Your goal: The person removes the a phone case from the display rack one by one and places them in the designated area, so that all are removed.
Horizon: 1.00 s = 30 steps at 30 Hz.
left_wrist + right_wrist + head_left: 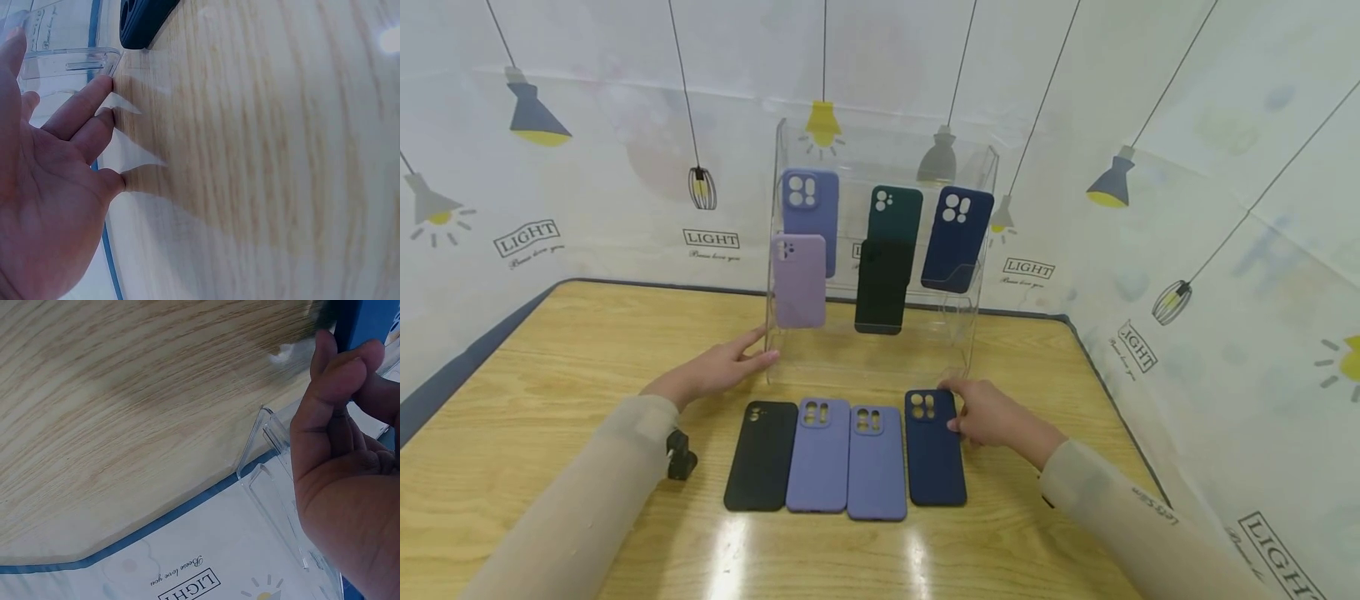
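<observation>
On the table lies a row of phone cases: a black case (762, 458), two lavender-blue cases (820, 467) (877, 471) and a navy phone case (936, 458) at the right end. My right hand (1003, 417) holds the navy case by its upper right corner; in the right wrist view the fingers meet its blue edge (357, 322). My left hand (718, 371) reaches with fairly straight fingers to the left side of a clear acrylic rack (850, 354), holding nothing. In the left wrist view its fingertips touch or nearly touch the rack's lower corner (103, 59).
Several cases stand in the tiered rack: a blue one (820, 221), a lilac one (800, 287), a dark green one (897, 212), a black one (882, 292) and a navy one (957, 237). Behind the wooden table (587, 358) hangs a lamp-patterned wall covering (625, 125).
</observation>
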Motion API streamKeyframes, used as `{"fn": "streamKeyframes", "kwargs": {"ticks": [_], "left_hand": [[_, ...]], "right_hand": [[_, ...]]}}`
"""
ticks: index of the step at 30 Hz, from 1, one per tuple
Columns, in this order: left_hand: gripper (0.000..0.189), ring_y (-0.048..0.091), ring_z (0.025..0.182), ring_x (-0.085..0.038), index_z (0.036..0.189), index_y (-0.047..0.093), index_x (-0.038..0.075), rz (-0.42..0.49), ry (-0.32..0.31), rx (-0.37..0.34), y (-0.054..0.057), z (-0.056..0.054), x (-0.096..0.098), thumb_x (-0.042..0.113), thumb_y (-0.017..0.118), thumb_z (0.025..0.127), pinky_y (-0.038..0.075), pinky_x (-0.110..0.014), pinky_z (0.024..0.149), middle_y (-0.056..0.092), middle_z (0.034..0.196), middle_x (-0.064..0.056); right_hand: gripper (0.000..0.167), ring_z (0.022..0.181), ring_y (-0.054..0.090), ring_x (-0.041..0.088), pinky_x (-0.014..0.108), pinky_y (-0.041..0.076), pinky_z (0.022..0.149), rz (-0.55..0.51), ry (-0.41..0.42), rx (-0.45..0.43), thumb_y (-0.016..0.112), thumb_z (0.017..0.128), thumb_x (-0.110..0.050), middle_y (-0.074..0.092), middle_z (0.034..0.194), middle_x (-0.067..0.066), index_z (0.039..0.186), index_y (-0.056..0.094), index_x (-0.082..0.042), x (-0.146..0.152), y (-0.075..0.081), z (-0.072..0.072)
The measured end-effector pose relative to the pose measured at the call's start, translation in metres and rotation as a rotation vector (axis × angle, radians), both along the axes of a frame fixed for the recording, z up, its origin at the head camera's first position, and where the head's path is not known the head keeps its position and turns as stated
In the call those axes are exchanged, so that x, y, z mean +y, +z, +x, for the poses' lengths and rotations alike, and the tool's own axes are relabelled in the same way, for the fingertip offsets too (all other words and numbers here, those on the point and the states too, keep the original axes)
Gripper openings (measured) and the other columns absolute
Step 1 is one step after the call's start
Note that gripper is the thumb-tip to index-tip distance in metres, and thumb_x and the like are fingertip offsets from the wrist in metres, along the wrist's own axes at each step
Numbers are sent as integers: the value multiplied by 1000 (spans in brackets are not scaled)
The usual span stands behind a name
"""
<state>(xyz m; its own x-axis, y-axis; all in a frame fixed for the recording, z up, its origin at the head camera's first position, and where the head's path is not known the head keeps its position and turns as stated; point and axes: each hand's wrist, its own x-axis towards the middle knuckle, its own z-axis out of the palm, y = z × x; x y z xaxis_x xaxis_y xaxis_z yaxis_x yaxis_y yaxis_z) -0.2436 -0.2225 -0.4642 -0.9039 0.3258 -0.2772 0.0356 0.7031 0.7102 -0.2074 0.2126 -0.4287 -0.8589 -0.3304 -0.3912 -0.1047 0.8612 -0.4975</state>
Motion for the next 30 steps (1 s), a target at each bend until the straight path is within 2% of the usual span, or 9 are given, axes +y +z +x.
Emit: {"fn": "streamKeyframes", "kwargs": {"ticks": [4, 10, 17, 30], "left_hand": [[88, 30, 158, -53, 174, 2, 26, 1, 1, 2, 1, 0, 0, 70, 40, 108, 25, -72, 128, 26, 174, -26], [88, 30, 158, -52, 174, 3, 25, 0, 3, 3, 2, 0, 0, 70, 40, 108, 25, -72, 128, 23, 175, -25], [90, 29, 159, -53, 174, 4, 26, -3, 6, 3, 2, 0, 1, 72, 41, 106, 24, -73, 128, 26, 174, -26], [92, 27, 159, -54, 174, 4, 25, 0, -1, 7, 0, 2, 0, 75, 39, 105, 24, -73, 127, 25, 174, -27]], "right_hand": [[62, 53, 56, 13, 25, 49, 50, 3, 0, -18, 68, 102, 0, 71, 76, 8, 159, 46, -9, -1, -1, 0], [62, 48, 52, 14, 25, 44, 49, 12, 20, -20, 68, 102, 1, 66, 64, 10, 159, 46, -7, -1, -5, 1], [62, 50, 57, 14, 26, 48, 50, 26, 29, -15, 69, 101, 0, 70, 68, 11, 158, 47, -7, -1, -6, 2], [63, 49, 59, 17, 27, 48, 49, 28, 61, -52, 69, 101, -2, 71, 66, 12, 160, 46, -7, 0, -7, 3]]}}
